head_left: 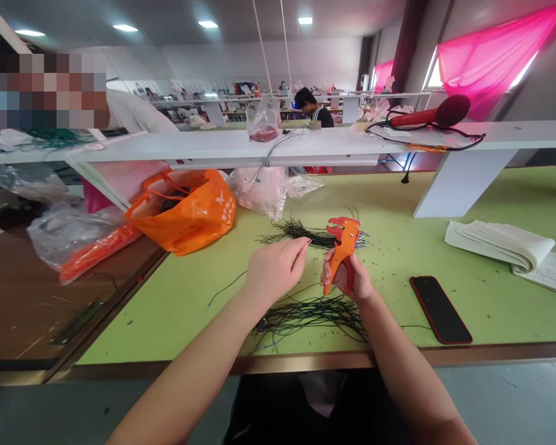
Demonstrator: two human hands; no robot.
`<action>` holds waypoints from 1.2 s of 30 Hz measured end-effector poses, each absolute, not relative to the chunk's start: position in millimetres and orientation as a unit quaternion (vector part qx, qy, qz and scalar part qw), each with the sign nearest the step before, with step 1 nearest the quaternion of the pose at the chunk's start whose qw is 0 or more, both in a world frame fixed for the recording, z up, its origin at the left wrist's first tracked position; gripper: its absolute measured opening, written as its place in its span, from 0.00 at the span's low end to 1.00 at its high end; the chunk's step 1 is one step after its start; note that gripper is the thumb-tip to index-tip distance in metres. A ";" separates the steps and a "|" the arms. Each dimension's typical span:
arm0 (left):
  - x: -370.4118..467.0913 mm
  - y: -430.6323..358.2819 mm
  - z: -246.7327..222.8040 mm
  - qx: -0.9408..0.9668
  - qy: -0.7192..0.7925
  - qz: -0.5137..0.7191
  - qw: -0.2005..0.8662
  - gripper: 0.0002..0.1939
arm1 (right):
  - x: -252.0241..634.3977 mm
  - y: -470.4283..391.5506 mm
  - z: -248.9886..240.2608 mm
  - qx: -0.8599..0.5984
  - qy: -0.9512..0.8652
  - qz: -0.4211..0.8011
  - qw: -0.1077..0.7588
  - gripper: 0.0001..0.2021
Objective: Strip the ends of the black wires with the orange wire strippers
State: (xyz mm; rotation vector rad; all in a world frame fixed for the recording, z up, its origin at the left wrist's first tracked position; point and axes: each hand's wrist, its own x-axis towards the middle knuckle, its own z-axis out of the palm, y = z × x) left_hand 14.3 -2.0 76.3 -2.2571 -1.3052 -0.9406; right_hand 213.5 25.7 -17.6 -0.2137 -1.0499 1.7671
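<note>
My right hand [352,279] is wrapped round the orange and red wire stripper [344,247], whose jaws point up and away from me. Just left of the tool, my left hand [278,266] pinches a thin black wire [241,276]; the wire trails out to the left and has a small blue end. Behind both hands lies a bundle of black wires [296,230], with blue and silver tips at its right side. A second, looser pile of black wires [319,315] lies nearer the front edge, beneath my forearms.
A black phone with a red edge [440,309] and folded cloth [505,244] lie right. An orange bag [189,213] and clear plastic bags [262,188] stand back left. The white shelf [204,145] spans behind, carrying a red-handled tool [417,117]. Other people sit beyond.
</note>
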 end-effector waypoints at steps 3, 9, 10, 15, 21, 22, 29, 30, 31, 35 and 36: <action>15.8 -2.1 69.3 -0.811 -0.465 -0.323 0.147 0.16 | 215.3 25.1 -16.9 -0.082 -0.447 0.746 0.487 0.29; 24.8 -15.4 50.6 -0.826 -0.511 -0.235 0.038 0.16 | 224.7 26.9 -13.3 -0.082 -0.466 0.738 0.480 0.30; 28.3 -18.9 43.6 -0.825 -0.521 -0.217 0.018 0.16 | 228.6 27.2 -11.2 -0.080 -0.468 0.735 0.484 0.30; 57.2 -36.1 -3.6 -0.838 -0.520 -0.144 -0.077 0.16 | 254.1 28.8 2.7 -0.103 -0.447 0.697 0.551 0.29; 90.0 -47.5 -39.3 -0.864 -0.464 -0.184 -0.074 0.20 | 260.6 29.1 10.4 -0.191 -0.406 0.662 0.600 0.28; 92.2 -48.7 -41.8 -0.870 -0.445 -0.198 -0.077 0.21 | 259.3 28.5 11.1 -0.210 -0.401 0.658 0.602 0.28; 63.7 -21.0 -32.4 -0.878 -0.393 -0.245 -0.119 0.14 | 257.0 27.5 12.4 -0.219 -0.388 0.659 0.606 0.29; 54.5 -7.6 -27.3 -0.863 -0.429 -0.235 -0.124 0.15 | 257.2 28.0 12.0 -0.203 -0.388 0.663 0.607 0.28; 45.6 8.2 -22.3 -0.842 -0.476 -0.220 -0.128 0.15 | 257.3 28.6 11.5 -0.189 -0.386 0.666 0.609 0.27; 24.3 80.3 -10.7 -0.758 -0.622 -0.157 -0.119 0.21 | 256.0 30.3 11.5 -0.173 -0.366 0.675 0.617 0.25; 24.2 96.7 -11.0 -0.753 -0.630 -0.153 -0.111 0.21 | 255.5 30.6 11.8 -0.176 -0.361 0.676 0.618 0.25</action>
